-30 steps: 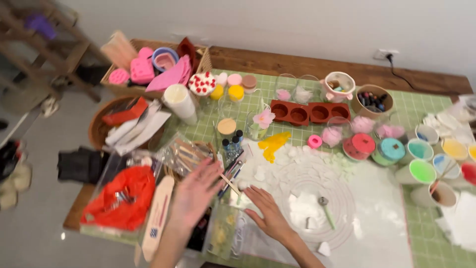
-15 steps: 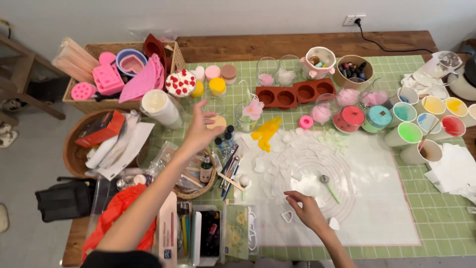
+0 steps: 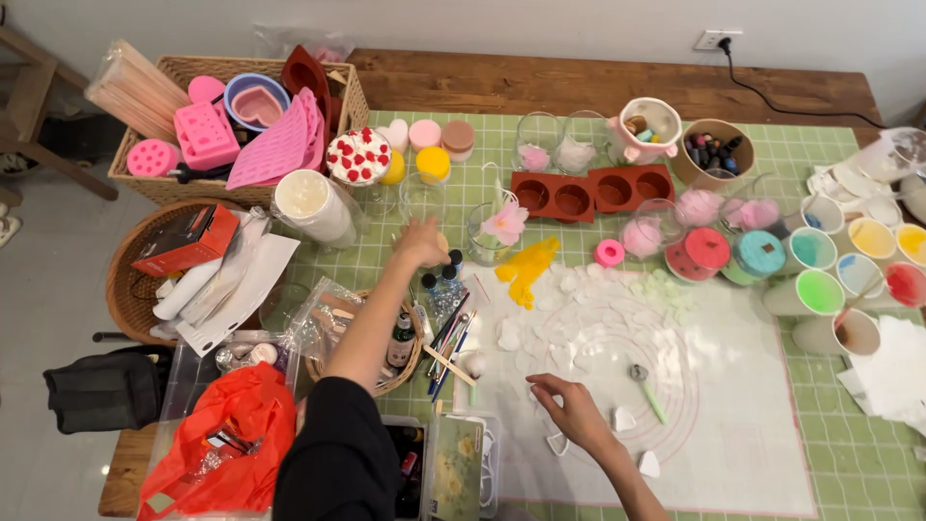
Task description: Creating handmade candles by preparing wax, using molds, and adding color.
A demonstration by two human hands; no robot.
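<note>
Wicker at the far left: a basket [image 3: 347, 96] packed with pink silicone moulds [image 3: 280, 150] sits by the table's [image 3: 598, 92] back-left corner, and a round wicker tray [image 3: 130, 289] hangs over the left edge. Next comes the left hand [image 3: 422, 241], reached forward over the green checked cloth [image 3: 830, 453]; it rests on a small jar [image 3: 440, 243] with a pale tan top, just behind a cluster of small dark-capped bottles [image 3: 442, 282]. Its fingers curl down round the jar's top, though whether they actually grip it cannot be told. Close in on both sides stand clear glasses [image 3: 422, 198] and a white roll [image 3: 313, 205], so there is little spare room there. Further right, the right hand [image 3: 571, 410] lies low on the white silicone mat [image 3: 733, 415], fingers loosely bent and holding nothing, touching small white heart-shaped pieces [image 3: 625, 419]. That mat's right half is bare, with paint-filled cups [image 3: 820, 291] lining the table's right edge.
</note>
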